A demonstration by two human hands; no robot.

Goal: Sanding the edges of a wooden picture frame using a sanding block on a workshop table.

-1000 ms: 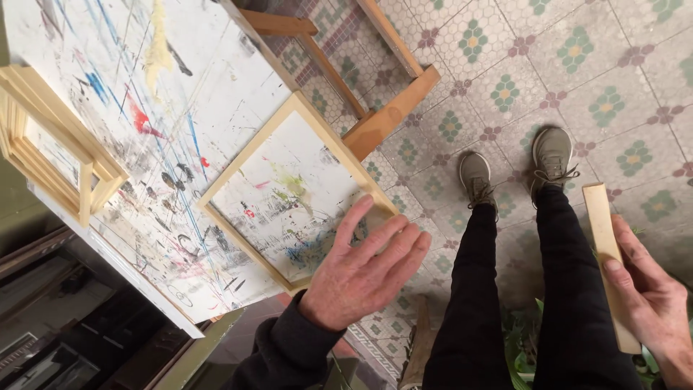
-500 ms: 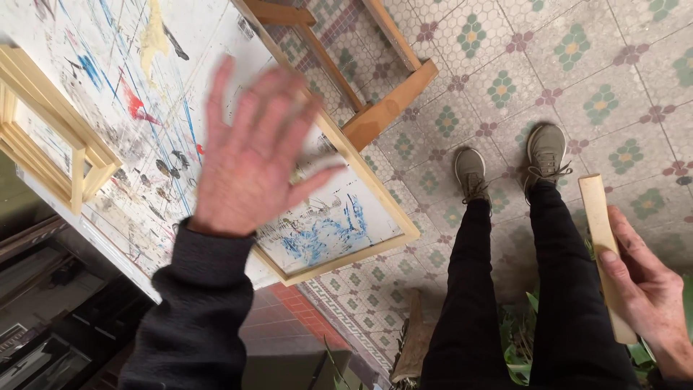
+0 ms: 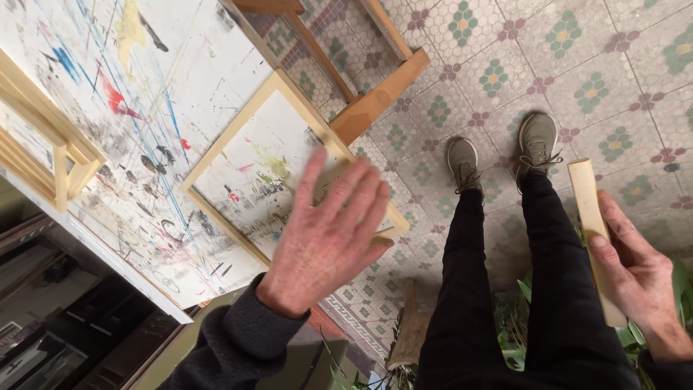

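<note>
A tiled floor with a repeating pattern of green and dark red flowers fills the right half of the view, seen from above. On the left stands a white worktop covered in smears and lines of blue, red, yellow and black paint. Its near edge runs diagonally from the left side down toward the bottom middle.

A shallow pale wooden frame lies flat on the worktop at its right edge, with one corner reaching out past that edge. Its white inner panel carries small marks of green, red and blue. More pale wooden frames are stacked at the worktop's left edge. Beyond the far right corner of the worktop, a wooden stool or stand rests on the floor.

The left hand is spread flat, fingers released and apart, palm down over the near right corner of the frame. It is slightly blurred, and whether it touches the frame cannot be told. Its sleeve is dark grey.

The right hand is well apart, near the right border, out over the floor. Its fingers and thumb grasp a pale wooden bar, held upright with its top end free.

Between the hands, two legs in black trousers end in grey-green laced shoes standing on the tiles. Green leaves lie near the bottom.
</note>
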